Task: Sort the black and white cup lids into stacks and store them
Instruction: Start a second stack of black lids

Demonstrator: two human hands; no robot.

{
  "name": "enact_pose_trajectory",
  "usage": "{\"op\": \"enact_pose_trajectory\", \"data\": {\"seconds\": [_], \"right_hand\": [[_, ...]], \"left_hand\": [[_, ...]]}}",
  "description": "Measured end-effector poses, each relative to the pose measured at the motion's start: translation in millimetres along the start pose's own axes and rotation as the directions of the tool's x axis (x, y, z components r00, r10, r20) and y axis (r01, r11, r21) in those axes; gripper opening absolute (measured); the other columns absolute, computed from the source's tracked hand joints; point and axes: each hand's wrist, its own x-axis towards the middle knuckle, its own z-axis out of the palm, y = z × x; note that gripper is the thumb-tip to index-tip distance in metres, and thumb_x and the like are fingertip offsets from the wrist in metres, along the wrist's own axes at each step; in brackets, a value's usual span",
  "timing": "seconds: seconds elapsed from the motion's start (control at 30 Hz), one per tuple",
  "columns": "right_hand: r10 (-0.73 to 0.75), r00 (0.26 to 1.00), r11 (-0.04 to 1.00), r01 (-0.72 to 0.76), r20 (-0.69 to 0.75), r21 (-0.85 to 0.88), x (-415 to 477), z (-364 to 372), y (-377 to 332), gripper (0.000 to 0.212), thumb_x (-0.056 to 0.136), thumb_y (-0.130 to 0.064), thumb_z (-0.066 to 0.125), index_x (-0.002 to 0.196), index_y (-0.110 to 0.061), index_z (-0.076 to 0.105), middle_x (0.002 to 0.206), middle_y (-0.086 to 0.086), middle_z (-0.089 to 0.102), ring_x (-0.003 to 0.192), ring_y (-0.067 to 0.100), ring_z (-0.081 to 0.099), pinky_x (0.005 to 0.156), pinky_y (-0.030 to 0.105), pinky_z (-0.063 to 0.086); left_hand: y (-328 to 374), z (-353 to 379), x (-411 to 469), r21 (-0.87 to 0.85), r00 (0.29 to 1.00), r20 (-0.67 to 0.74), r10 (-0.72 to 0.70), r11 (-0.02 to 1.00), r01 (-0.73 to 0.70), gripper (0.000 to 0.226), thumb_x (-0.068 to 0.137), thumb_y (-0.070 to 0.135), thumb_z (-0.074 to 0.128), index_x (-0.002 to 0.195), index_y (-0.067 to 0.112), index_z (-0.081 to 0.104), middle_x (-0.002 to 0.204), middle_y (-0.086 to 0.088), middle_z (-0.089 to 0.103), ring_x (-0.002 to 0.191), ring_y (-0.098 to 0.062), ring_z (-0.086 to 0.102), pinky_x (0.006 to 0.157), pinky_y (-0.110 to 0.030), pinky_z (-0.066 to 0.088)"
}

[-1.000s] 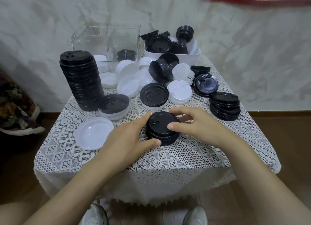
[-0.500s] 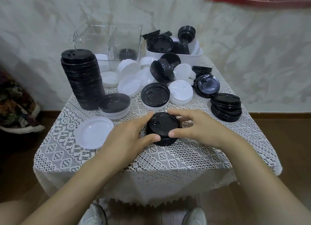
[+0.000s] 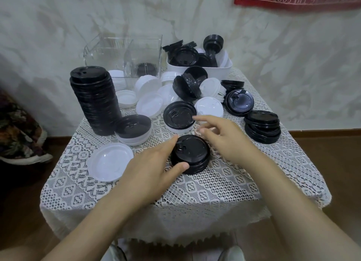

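The short black stack (image 3: 190, 154) sits in the middle of the near half of the lace tablecloth (image 3: 214, 184), with your left hand (image 3: 150, 169) round its left side. Bare cloth lies open in front of it down to the near table edge. More bare cloth runs to its right as far as the right-hand black stack (image 3: 262, 127), which stands close to the right edge. To the left an upturned white lid (image 3: 110, 164) lies near the left edge. Behind that, the tall black stack (image 3: 95, 100) stands against a black lid on white lids (image 3: 132, 128). Just beyond the short stack is a black lid on a white base (image 3: 179, 115) with a white lid (image 3: 209, 106) beside it. Behind these, crowded loose lids reach back to the clear container (image 3: 125, 55) and the white bin (image 3: 199, 67). You cannot count the lids in that heap, and your left palm covers the short stack's left flank. Your left thumb lies at its near rim and your forefinger at its far rim, curled to grip it. Your right hand (image 3: 224, 137) hovers just behind it, fingers loosely bent and apart, holding nothing.
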Motion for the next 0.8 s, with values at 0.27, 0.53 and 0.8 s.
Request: {"op": "enact_pose_trajectory", "data": {"seconds": [0.27, 0.53, 0.8], "right_hand": [[-0.086, 0.996, 0.945, 0.072, -0.028, -0.318, 25.8, 11.7, -10.0, 0.022, 0.098, -0.029, 0.065, 0.118, -0.034, 0.074, 0.101, -0.016, 0.073, 0.09, 0.006, 0.063, 0.086, 0.032, 0.049], [-0.055, 0.987, 0.997, 0.048, -0.148, -0.056, 13.1, -7.2, -12.0, 0.009, 0.094, -0.024, 0.072, 0.087, -0.031, 0.074, 0.081, -0.01, 0.066, 0.063, 0.005, 0.054, 0.066, 0.026, 0.045], [0.04, 0.988, 0.913, 0.024, -0.147, 0.407, -18.7, -33.1, -27.8, 0.008, 0.096, -0.016, 0.071, 0.088, -0.017, 0.072, 0.073, -0.009, 0.064, 0.061, 0.007, 0.053, 0.056, 0.019, 0.045]], "left_hand": [[-3.2, 1.0, 0.9, 0.01, 1.0, -0.011, 0.017, 1.0, -0.017, 0.075, 0.097, 0.064, 0.05, 0.161, 0.043, 0.019, 0.143, 0.018, 0.055, 0.122, -0.01, 0.054, 0.086, -0.029, 0.044], [-2.8, 0.3, 1.8, 0.005, 1.0, -0.003, 0.005, 1.0, -0.005, 0.076, 0.096, 0.065, 0.051, 0.161, 0.042, 0.02, 0.142, 0.014, 0.057, 0.122, -0.012, 0.056, 0.084, -0.029, 0.043], [-1.4, 0.2, 0.0, -0.039, 1.0, 0.004, -0.03, 0.999, 0.03, 0.078, 0.094, 0.065, 0.055, 0.161, 0.043, 0.022, 0.119, 0.0, 0.068, 0.106, -0.017, 0.06, 0.071, -0.029, 0.034]]}}
